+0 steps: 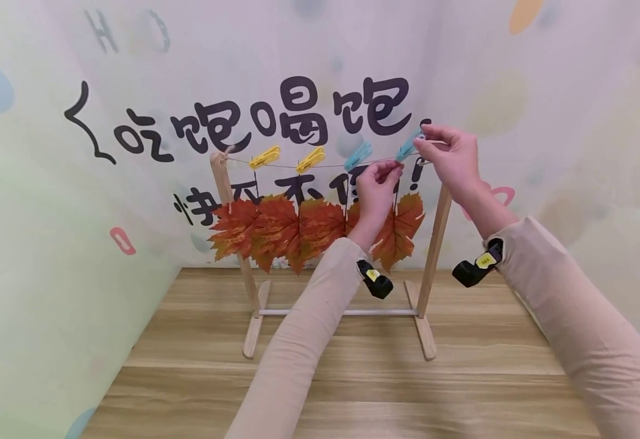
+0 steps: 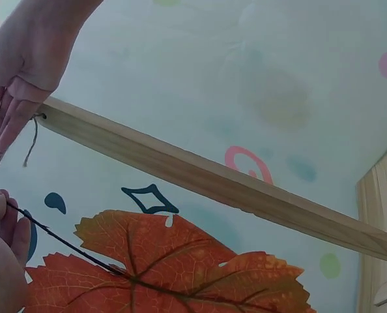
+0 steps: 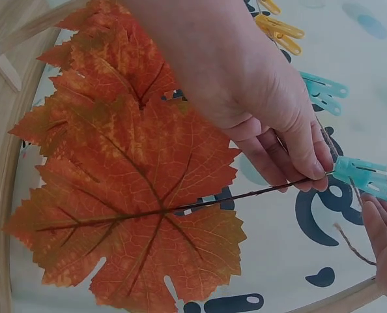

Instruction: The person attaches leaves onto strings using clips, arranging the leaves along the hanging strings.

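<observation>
At the right end of a string, my right hand [image 1: 454, 160] pinches a light-blue clothespin [image 1: 409, 146] by its handle end. The clothespin's jaws sit at the string and the stem tip. My left hand [image 1: 375, 194] pinches the dark stem [image 3: 265, 190] of an orange-red maple leaf [image 1: 398, 236] just below those jaws. That leaf hangs by its stem, its blade below the left hand. Further left, another light-blue clothespin [image 1: 358, 157] and two yellow clothespins [image 1: 311, 160] hold more leaves [image 1: 276, 225] on the string. My left hand and forearm hide part of these leaves.
The string [image 1: 328, 166] runs between two wooden posts [image 1: 436, 244] of a stand with flat feet [image 1: 423, 341] and a white crossbar [image 1: 380, 312]. It stands on a wood-grain table [image 1: 199, 390]. A printed backdrop [image 1: 572, 122] with black characters is behind it.
</observation>
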